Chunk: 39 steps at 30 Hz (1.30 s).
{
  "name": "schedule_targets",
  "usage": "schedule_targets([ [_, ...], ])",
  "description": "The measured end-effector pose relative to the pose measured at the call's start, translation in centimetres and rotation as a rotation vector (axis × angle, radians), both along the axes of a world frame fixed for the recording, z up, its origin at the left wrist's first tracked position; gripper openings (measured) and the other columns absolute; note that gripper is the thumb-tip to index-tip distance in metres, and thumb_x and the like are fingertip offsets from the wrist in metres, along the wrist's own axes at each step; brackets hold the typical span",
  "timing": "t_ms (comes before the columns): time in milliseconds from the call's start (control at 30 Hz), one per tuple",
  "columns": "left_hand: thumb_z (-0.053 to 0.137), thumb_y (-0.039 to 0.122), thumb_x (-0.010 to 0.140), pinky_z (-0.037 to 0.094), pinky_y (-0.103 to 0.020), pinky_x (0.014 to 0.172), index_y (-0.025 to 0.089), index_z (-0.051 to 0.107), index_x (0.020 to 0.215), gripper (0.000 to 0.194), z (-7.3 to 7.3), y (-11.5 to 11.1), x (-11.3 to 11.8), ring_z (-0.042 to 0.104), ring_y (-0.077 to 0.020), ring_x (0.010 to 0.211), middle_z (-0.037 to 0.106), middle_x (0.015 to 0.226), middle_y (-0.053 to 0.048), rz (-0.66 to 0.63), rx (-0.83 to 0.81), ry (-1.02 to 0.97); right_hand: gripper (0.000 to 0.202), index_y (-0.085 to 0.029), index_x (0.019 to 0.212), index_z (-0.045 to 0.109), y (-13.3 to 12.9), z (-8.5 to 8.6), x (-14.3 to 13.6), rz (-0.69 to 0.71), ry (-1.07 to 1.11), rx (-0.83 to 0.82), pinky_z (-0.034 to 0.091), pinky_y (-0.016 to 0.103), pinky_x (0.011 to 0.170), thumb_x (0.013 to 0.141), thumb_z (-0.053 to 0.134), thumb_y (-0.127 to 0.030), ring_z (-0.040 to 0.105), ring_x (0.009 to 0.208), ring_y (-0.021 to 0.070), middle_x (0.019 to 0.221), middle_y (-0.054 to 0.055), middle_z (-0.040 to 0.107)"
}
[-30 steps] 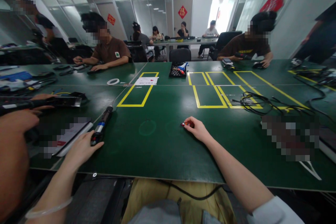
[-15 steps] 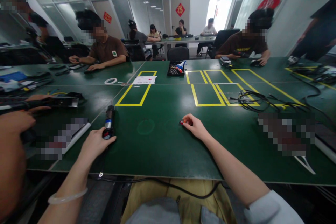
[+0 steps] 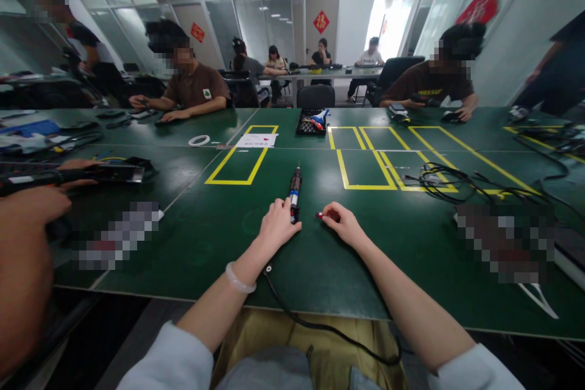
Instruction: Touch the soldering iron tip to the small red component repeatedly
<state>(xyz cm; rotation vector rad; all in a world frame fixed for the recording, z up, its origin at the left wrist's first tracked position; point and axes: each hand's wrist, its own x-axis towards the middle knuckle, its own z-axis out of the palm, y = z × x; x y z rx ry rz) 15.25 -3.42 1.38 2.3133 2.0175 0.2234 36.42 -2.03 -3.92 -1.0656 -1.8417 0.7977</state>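
My left hand [image 3: 277, 222] is closed around the rear end of a dark electric screwdriver [image 3: 295, 186] with a silver and blue band. The screwdriver's thin tip points away from me toward the far side of the table. From near my left wrist a black cable [image 3: 292, 314] runs down over the table's front edge. To the right, my right hand [image 3: 340, 222] pinches a small red piece [image 3: 319, 216] between thumb and fingertips, just short of the screwdriver's rear end. The piece is too small to name, and the fingers hide part of it.
Yellow tape outlines [image 3: 365, 187] mark the green table [image 3: 256, 280]. A black tray [image 3: 312, 129] with tools, a white sheet [image 3: 257, 141] and a white ring [image 3: 199, 141] lie farther back. Black cables [image 3: 441, 177] tangle at right. A co-worker's arm [image 3: 27, 244] reaches in from the left.
My left hand has carried the screwdriver from the left to the middle, near my right hand. My right hand still pinches the red piece in about the same place. The view has shifted slightly.
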Motion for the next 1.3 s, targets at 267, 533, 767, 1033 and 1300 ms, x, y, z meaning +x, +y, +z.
schedule_targets([
  [267,0.06,0.041,0.075,0.047,-0.033,0.08,0.02,0.04,0.125,0.059,-0.6,0.9,5.7,0.049,-0.0255,0.106,0.047,0.115,-0.011,-0.12,0.022,-0.05,0.005,-0.019,0.082,0.055,0.2,-0.1,0.3,-0.069,-0.007,0.059,0.04,0.024,0.063,0.078,0.054,-0.017,0.049,0.065,0.0125,0.077,-0.001,0.053],
  [533,0.058,0.042,0.077,0.047,-0.033,0.079,0.021,0.037,0.129,0.06,-1.3,0.8,5.7,0.048,-0.0254,0.106,0.046,0.116,-0.011,-0.13,0.048,-0.028,0.009,-0.019,0.085,0.065,0.4,-0.1,0.5,-0.078,-0.066,0.057,0.043,0.026,0.069,0.081,0.057,-0.02,0.055,0.074,0.0139,0.085,0.002,0.057],
  [767,0.048,0.051,0.084,0.044,-0.036,0.08,0.015,0.034,0.136,0.064,-1.2,0.6,5.9,0.048,-0.0279,0.105,0.047,0.115,-0.016,-0.127,0.104,-0.045,0.019,-0.019,0.083,0.071,0.0,0.3,0.5,-0.141,-0.064,0.04,0.045,0.028,0.069,0.085,0.054,-0.028,0.059,0.072,0.0164,0.081,0.005,0.065],
  [1033,0.04,0.054,0.088,0.039,-0.038,0.083,0.013,0.039,0.135,0.063,-1.3,0.8,6.1,0.049,-0.0278,0.103,0.052,0.111,-0.016,-0.114,0.171,-0.009,0.021,-0.018,0.092,0.068,0.1,0.1,0.8,-0.127,0.065,-0.044,0.047,0.028,0.07,0.085,0.053,-0.032,0.061,0.071,0.0162,0.086,0.004,0.07],
  [1300,0.043,0.057,0.086,0.038,-0.036,0.084,0.016,0.036,0.139,0.067,-0.5,0.0,1.4,0.049,-0.0273,0.102,0.052,0.113,-0.015,-0.096,0.15,0.115,0.022,-0.018,0.092,0.067,0.2,-0.2,1.1,-0.097,0.039,-0.075,0.048,0.028,0.07,0.085,0.052,-0.031,0.061,0.073,0.0161,0.085,0.004,0.069],
])
